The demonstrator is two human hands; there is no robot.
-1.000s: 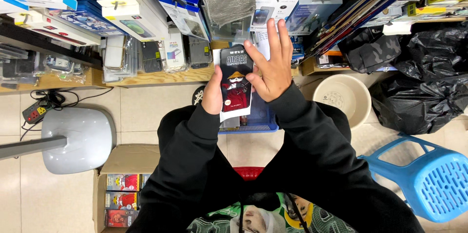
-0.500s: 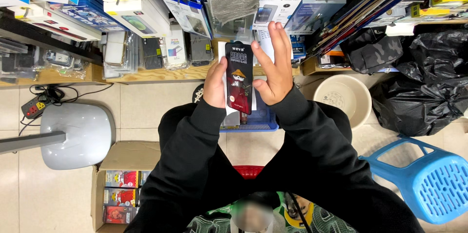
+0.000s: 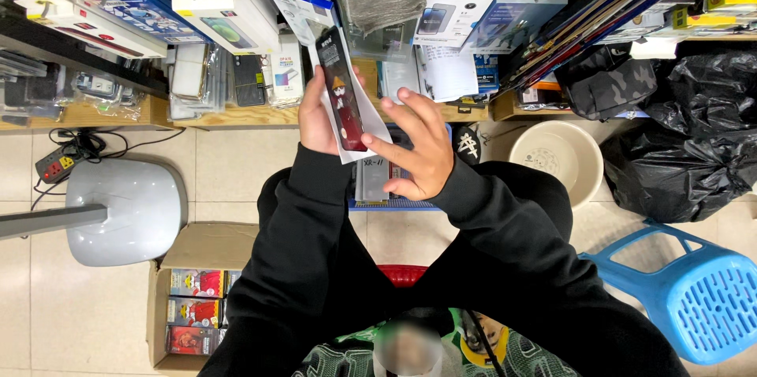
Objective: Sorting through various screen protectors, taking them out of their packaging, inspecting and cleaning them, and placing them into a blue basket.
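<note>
Phone case point(image 3: 341, 87), dark red and black with a small cartoon figure on it, stands nearly upright between the two hands, tilted a little to the left at its top. A second ago it lay lower and flatter, face toward the camera, pinned against the left palm with the right hand spread over its edge; now it has been raised and turned so that mostly its narrow side shows. The white sleeve point(image 3: 371, 134) it sat in hangs behind and below it, sticking out past its lower end, which suggests the case is coming out of its wrapping rather than going in.

The left hand point(image 3: 315, 113) grips the case from behind, thumb and fingers curled round its left edge. The right hand point(image 3: 416, 144) has opened: its fingers are spread and bent, the fingertips touching the sleeve's right side just beside the case, not closed on anything firmly.

Beyond the hands runs a wooden shelf point(image 3: 236, 115) crowded with boxed phone accessories. Below the right wrist sits a blue tray point(image 3: 394, 202); further right, a cream bowl point(image 3: 552, 158) and a blue plastic stool point(image 3: 694, 298). To the lower left of the left arm stands an open cardboard box point(image 3: 197, 298) with more packaged cases.
</note>
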